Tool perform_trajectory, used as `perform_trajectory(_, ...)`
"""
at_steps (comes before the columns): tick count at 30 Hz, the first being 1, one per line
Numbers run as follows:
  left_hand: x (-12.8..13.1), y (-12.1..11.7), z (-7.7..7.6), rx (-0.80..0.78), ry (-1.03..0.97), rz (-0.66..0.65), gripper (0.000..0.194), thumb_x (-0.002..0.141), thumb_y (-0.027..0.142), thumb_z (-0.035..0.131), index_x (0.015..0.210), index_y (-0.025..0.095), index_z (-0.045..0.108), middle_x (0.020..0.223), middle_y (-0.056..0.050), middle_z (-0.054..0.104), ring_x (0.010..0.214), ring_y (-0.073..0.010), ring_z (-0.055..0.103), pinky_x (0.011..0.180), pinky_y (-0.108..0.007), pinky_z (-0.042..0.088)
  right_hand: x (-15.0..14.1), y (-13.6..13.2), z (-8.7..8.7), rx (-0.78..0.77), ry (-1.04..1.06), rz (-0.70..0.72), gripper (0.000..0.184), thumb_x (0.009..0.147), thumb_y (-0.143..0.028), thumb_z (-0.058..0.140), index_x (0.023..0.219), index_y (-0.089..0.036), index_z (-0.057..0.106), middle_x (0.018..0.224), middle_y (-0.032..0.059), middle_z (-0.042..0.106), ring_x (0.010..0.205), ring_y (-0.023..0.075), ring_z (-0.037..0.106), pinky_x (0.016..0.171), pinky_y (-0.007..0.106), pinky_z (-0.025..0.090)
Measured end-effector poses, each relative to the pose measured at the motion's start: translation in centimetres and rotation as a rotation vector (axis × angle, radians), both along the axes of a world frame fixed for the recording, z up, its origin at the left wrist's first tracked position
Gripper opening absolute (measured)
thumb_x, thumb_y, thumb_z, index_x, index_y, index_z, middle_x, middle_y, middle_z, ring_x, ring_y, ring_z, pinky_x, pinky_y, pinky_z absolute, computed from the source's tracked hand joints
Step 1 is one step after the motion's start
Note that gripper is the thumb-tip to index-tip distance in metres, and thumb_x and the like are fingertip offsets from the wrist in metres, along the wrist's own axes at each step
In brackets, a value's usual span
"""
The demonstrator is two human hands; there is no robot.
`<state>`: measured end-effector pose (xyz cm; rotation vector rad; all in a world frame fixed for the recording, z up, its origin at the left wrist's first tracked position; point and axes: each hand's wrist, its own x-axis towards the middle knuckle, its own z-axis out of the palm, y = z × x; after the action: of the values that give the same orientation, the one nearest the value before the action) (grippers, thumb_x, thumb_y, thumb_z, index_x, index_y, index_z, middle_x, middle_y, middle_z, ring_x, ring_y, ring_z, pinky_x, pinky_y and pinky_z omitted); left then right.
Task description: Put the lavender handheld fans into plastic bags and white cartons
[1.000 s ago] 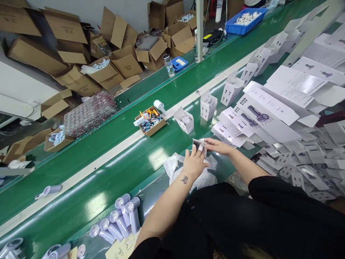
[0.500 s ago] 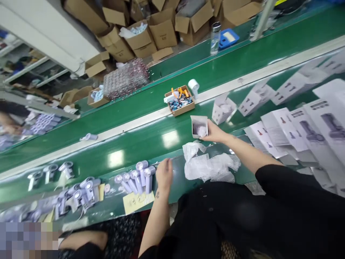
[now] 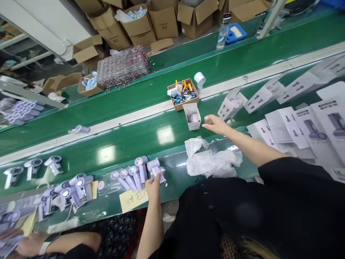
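Observation:
My left hand [image 3: 153,185] is closed on the handle of a lavender handheld fan [image 3: 154,166], tilted above the bench. Beside it lies a row of similar lavender fans [image 3: 132,172], round heads facing up. A yellow note [image 3: 132,200] with handwriting sits just below them. My right hand [image 3: 217,125] hovers with nothing in it, fingers partly bent and apart. Left of it, a small gap away, an open white box [image 3: 194,125] stands on the green belt with a pale round object inside. Clear bubble bags [image 3: 212,162] lie between my hands, near my body.
Open white boxes [image 3: 231,102] line the belt at right, near printed flat cartons [image 3: 315,126]. A cardboard tray [image 3: 188,104] holds small parts and orange-handled pliers. A co-worker's hand [image 3: 32,242] is at lower left, near more fans [image 3: 64,190].
My right hand has let go of the white box, which now stands farther forward on the belt. My left hand has taken hold of the nearest fan in the row.

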<state>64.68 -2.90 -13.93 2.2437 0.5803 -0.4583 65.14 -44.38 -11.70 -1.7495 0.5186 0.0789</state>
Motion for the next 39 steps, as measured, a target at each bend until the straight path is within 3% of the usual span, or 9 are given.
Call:
perform_trajectory(3, -2.1, -6.5, 1.4, -0.56, 0.132, 0.012, 0.04, 0.061, 0.053, 0.07, 0.068, 0.015, 0.059, 0.054, 0.002, 0.051, 0.045, -0.0092, 0.044, 0.045, -0.021, 0.031, -5.3, 3.7, 0.9, 0.547, 0.238, 0.049, 0.034, 0.078, -0.042, 0.067, 0.094, -0.013, 0.058, 0.097, 0.0149, 0.066, 0.086, 0.023, 0.066, 0.075, 0.041, 0.055)
perform_trajectory(6, -3.5, -14.7, 2.0, -0.803, 0.31, -0.354, 0.044, 0.066, 0.054, 0.069, 0.075, 0.012, 0.062, 0.057, 0.001, 0.054, 0.046, -0.0081, 0.046, 0.046, -0.02, 0.033, -8.9, 6.4, 0.5, 0.954, 0.169, -0.1, 0.028, 0.078, -0.036, 0.07, 0.094, -0.017, 0.056, 0.092, 0.0076, 0.068, 0.081, 0.0172, 0.067, 0.071, 0.032, 0.056)
perform_trajectory(10, -1.8, -24.1, 0.8, -0.581, 0.101, -0.473, 0.04, 0.084, 0.053, 0.048, 0.081, 0.014, 0.06, 0.074, -0.006, 0.061, 0.062, -0.0143, 0.059, 0.056, -0.025, 0.044, -11.5, 4.2, 0.0, 0.926, -0.032, -0.665, 0.017, 0.083, -0.032, 0.064, 0.091, -0.019, 0.055, 0.082, 0.0025, 0.068, 0.066, 0.0138, 0.065, 0.057, 0.025, 0.056)
perform_trajectory(13, 0.2, -27.6, -1.2, -0.181, -0.101, -0.701, 0.026, 0.077, 0.038, 0.065, 0.089, 0.016, 0.058, 0.104, -0.013, 0.062, 0.105, -0.0254, 0.057, 0.087, -0.035, 0.045, -13.1, 0.5, 0.1, 0.911, -0.013, -0.744, 0.016, 0.087, -0.031, 0.058, 0.092, -0.016, 0.059, 0.084, 0.0065, 0.069, 0.066, 0.0142, 0.065, 0.053, 0.024, 0.056)
perform_trajectory(17, 1.1, -26.9, -3.7, 0.056, -0.059, -0.661, 0.036, 0.067, 0.023, 0.075, 0.097, 0.011, 0.057, 0.116, -0.021, 0.057, 0.124, -0.0343, 0.045, 0.101, -0.044, 0.034, -14.8, -1.7, -0.7, 0.97, 0.056, -0.662, 0.018, 0.08, -0.03, 0.067, 0.087, -0.015, 0.06, 0.07, 0.0046, 0.067, 0.058, 0.0152, 0.064, 0.056, 0.028, 0.058)
perform_trajectory(21, 1.5, -24.0, -4.2, 0.0, 0.016, -0.563, 0.023, 0.078, 0.014, 0.06, 0.101, 0.011, 0.06, 0.101, -0.016, 0.065, 0.104, -0.0262, 0.06, 0.09, -0.037, 0.043, -15.1, 0.0, -1.8, 1.2, 0.118, -0.526, 0.027, 0.072, -0.028, 0.073, 0.09, -0.016, 0.058, 0.072, 0.0035, 0.066, 0.062, 0.0165, 0.066, 0.061, 0.029, 0.058)
perform_trajectory(29, -0.9, -21.1, 1.9, -0.669, -0.032, -0.458, 0.026, 0.076, 0.037, 0.065, 0.09, 0.016, 0.069, 0.086, -0.005, 0.069, 0.077, -0.016, 0.061, 0.072, -0.027, 0.047, -12.7, 5.0, 1.3, 1.36, 0.075, 0.049, 0.058, 0.065, -0.019, 0.076, 0.115, -0.02, 0.048, 0.091, 0.0054, 0.067, 0.076, 0.0215, 0.068, 0.058, 0.035, 0.059)
perform_trajectory(35, -2.1, -19.2, 4.1, -0.835, 0.008, -0.267, 0.027, 0.067, 0.041, 0.071, 0.078, 0.016, 0.066, 0.067, 0.0, 0.061, 0.057, -0.0098, 0.049, 0.057, -0.023, 0.04, -13.1, 5.9, 2.1, 1.156, 0.2, -0.101, 0.04, 0.069, -0.025, 0.074, 0.1, -0.016, 0.051, 0.082, 0.0063, 0.067, 0.071, 0.0206, 0.068, 0.054, 0.032, 0.057)
perform_trajectory(39, -2.6, -18.4, 4.8, -0.65, -0.314, -0.589, 0.015, 0.079, 0.034, 0.063, 0.077, 0.019, 0.067, 0.072, -0.002, 0.062, 0.07, -0.0143, 0.054, 0.071, -0.028, 0.043, -14.1, 6.4, 2.8, 0.925, 0.251, -0.19, 0.034, 0.07, -0.025, 0.073, 0.095, -0.016, 0.052, 0.074, 0.0036, 0.066, 0.061, 0.0184, 0.066, 0.051, 0.031, 0.056)
